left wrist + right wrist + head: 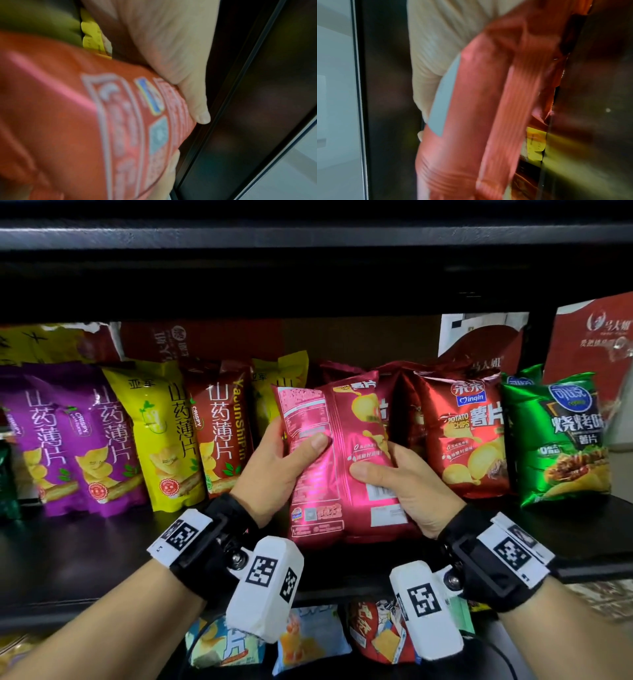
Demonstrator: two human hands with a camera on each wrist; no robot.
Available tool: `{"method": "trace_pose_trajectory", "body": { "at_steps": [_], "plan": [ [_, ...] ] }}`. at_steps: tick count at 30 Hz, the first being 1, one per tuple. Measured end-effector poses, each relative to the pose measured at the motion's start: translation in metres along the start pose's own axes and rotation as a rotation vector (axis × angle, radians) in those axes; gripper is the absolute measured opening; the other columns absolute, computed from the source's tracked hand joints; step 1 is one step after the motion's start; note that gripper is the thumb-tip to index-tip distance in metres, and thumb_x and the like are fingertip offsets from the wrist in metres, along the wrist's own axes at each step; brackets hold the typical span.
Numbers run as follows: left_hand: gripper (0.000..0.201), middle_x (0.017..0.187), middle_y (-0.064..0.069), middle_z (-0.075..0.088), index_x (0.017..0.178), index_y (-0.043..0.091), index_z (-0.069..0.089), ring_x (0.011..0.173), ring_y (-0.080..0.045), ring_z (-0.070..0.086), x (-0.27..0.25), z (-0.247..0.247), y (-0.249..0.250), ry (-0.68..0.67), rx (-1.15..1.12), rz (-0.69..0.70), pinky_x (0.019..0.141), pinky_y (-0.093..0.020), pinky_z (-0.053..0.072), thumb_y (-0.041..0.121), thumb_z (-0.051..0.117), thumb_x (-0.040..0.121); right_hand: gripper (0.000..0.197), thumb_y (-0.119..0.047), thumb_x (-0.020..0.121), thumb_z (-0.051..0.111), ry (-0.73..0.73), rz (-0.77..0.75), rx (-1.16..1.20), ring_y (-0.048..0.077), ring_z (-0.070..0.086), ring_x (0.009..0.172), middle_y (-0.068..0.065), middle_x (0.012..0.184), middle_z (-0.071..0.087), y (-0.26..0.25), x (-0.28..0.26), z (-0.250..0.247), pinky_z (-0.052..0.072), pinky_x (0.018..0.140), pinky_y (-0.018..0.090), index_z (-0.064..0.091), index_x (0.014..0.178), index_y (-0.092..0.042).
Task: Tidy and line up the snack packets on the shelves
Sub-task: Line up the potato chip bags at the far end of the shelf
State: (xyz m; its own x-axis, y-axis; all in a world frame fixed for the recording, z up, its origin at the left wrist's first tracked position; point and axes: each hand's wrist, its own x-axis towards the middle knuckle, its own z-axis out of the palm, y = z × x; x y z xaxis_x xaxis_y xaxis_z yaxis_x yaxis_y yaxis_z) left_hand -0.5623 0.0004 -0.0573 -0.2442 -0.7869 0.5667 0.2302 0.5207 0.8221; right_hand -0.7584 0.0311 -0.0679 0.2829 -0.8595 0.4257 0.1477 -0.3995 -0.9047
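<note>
A shiny pink-red crisp packet (329,460) is held upright in front of the shelf row, its printed back panel facing me. My left hand (274,467) grips its left edge, thumb across the back panel. My right hand (400,484) grips its lower right side, thumb lying on the front near the white barcode patch. The left wrist view shows the packet (85,121) blurred, with the left hand's fingers (197,101) behind it. In the right wrist view the packet (479,108) fills the middle, blurred, with the right palm (436,54) against it.
Purple (65,436), yellow (164,429) and dark red (222,426) packets stand in a row on the black shelf (85,556) to the left. A red crisp packet (469,436) and a green one (558,436) stand to the right. More packets (308,635) lie on the shelf below.
</note>
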Motion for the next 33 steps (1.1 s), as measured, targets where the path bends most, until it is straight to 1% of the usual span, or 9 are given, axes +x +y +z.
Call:
{"method": "trace_pose_trajectory", "body": {
  "at_steps": [5,8,13,18,22,25,27,30,33],
  "plan": [
    [0.050,0.108,0.004,0.076,0.135,0.016,0.048,0.097,-0.013,0.073,0.000,-0.001,0.002,-0.032,-0.063,-0.030,0.075,-0.025,0.059,0.040,0.060,0.092,0.047,-0.037,0.069,0.078,0.092,-0.049,0.014,0.023,0.072,0.097,0.008,0.108,0.074,-0.004,0.000,-0.001,0.059,0.080,0.033,0.067,0.112,-0.022],
    [0.053,0.113,-0.001,0.073,0.140,0.012,0.048,0.100,-0.015,0.072,-0.002,-0.001,0.005,-0.032,-0.086,-0.038,0.082,-0.030,0.059,0.038,0.052,0.094,0.037,-0.035,0.075,0.077,0.137,-0.046,0.145,0.022,0.074,0.089,0.008,0.104,0.076,-0.005,-0.001,-0.002,0.059,0.070,0.031,0.068,0.108,-0.022],
    [0.034,0.110,0.004,0.075,0.123,0.026,0.060,0.097,-0.013,0.072,-0.003,-0.006,0.005,-0.075,-0.144,-0.038,0.077,-0.024,0.058,0.029,0.054,0.090,0.059,-0.049,0.076,0.068,0.142,0.018,0.239,0.024,0.074,0.092,0.010,0.107,0.075,-0.007,-0.001,-0.001,0.059,0.070,0.032,0.060,0.124,-0.015],
    [0.031,0.108,0.007,0.076,0.121,0.029,0.061,0.095,-0.009,0.073,-0.003,-0.005,0.004,-0.077,-0.130,-0.008,0.074,-0.022,0.057,0.029,0.053,0.090,0.064,-0.051,0.079,0.062,0.113,0.039,0.255,0.025,0.074,0.071,0.014,0.092,0.075,-0.008,-0.001,0.001,0.058,0.054,0.029,0.057,0.127,-0.008],
    [0.036,0.112,0.002,0.075,0.123,0.026,0.062,0.099,-0.014,0.072,-0.001,-0.004,0.002,-0.062,-0.148,0.003,0.079,-0.026,0.058,0.034,0.064,0.088,0.043,-0.045,0.077,0.068,0.181,-0.035,0.246,0.024,0.074,0.087,0.009,0.102,0.076,-0.006,0.001,0.000,0.060,0.067,0.035,0.066,0.112,-0.021],
    [0.081,0.117,-0.006,0.073,0.128,0.020,0.060,0.103,-0.021,0.070,0.000,-0.003,0.000,-0.071,-0.145,0.009,0.083,-0.032,0.058,0.053,0.089,0.061,0.034,-0.040,0.077,0.073,0.248,-0.123,0.129,0.021,0.073,0.094,0.005,0.106,0.075,-0.003,0.004,0.000,0.059,0.073,0.030,0.067,0.108,-0.026],
    [0.101,0.122,-0.007,0.070,0.136,0.017,0.054,0.108,-0.023,0.068,0.000,-0.003,-0.001,-0.106,-0.090,0.013,0.084,-0.033,0.057,0.051,0.095,0.050,0.040,-0.041,0.076,0.077,0.275,-0.151,0.017,0.022,0.073,0.097,0.004,0.108,0.074,-0.002,0.005,-0.001,0.060,0.079,0.035,0.065,0.111,-0.026],
    [0.101,0.123,-0.009,0.070,0.138,0.016,0.052,0.112,-0.025,0.068,0.002,-0.004,-0.004,-0.101,-0.021,0.019,0.084,-0.032,0.057,0.038,0.098,0.050,0.044,-0.040,0.073,0.079,0.273,-0.165,-0.005,0.022,0.071,0.101,0.003,0.111,0.073,0.002,0.007,-0.005,0.058,0.086,0.042,0.065,0.112,-0.028],
    [0.076,0.115,-0.010,0.072,0.132,0.013,0.052,0.104,-0.025,0.069,0.005,-0.008,-0.008,-0.056,-0.019,0.055,0.081,-0.033,0.058,0.022,0.088,0.065,0.046,-0.055,0.078,0.066,0.215,-0.145,0.202,0.023,0.067,0.112,0.004,0.119,0.071,0.005,0.007,-0.005,0.058,0.086,0.038,0.067,0.117,-0.031]
  ]
}}
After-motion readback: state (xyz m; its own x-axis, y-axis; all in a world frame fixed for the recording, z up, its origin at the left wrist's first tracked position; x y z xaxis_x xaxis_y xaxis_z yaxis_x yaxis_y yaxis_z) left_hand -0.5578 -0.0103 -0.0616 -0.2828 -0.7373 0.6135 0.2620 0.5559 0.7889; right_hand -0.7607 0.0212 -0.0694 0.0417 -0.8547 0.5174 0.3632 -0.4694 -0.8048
